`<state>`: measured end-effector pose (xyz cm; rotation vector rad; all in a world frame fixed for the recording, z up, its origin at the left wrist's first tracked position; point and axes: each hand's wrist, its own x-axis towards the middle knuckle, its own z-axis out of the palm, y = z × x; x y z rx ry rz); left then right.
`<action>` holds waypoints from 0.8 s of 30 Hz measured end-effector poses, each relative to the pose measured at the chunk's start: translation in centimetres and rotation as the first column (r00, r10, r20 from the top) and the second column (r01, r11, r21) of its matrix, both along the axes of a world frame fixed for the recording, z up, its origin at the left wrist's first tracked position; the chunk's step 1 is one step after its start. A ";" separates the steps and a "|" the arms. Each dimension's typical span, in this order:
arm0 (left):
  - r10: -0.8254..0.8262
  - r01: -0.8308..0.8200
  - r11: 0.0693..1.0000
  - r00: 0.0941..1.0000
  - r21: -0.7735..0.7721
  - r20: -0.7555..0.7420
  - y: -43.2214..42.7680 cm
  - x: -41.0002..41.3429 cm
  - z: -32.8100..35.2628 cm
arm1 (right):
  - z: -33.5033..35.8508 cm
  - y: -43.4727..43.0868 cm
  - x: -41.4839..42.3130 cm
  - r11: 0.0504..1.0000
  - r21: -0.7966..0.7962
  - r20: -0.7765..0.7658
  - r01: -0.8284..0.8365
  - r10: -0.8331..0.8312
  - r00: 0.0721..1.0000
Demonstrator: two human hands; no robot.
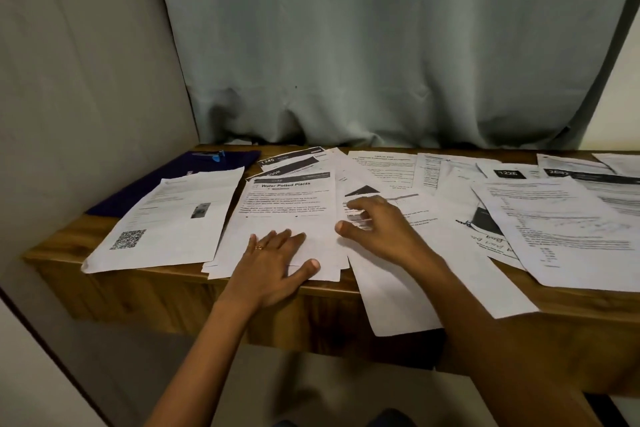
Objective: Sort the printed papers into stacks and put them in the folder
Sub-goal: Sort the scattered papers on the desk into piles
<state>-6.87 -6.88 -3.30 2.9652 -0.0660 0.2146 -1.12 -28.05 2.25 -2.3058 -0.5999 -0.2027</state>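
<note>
Grip state: nothing clasped.
Our left hand [277, 263] presses flat, fingers straight, on the stack [291, 204]; our right hand [381, 229], fingers loosely bent, touches the sheet [429, 215] beside it; the folder [156, 184] lies far left.

Printed papers [554, 218] lie spread and overlapping across a wooden table [156, 284] in front of a pale curtain [381, 45], with a dark folder [166, 180] at the far left, partly under a sheet with a QR code [173, 218]. The left hand [273, 262] presses flat on a stack headed "Water Potted Plants" [287, 204]. Just beside it, the right hand [384, 229] sits over a neighbouring sheet with bent fingers; whether it grips anything is unclear
</note>
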 end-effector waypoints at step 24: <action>-0.042 0.033 0.998 0.989 0.060 0.145 -3.9 1.2 0.8 | -3.2 -9.3 -3.9 0.871 -0.487 -0.110 -0.070 0.019 0.994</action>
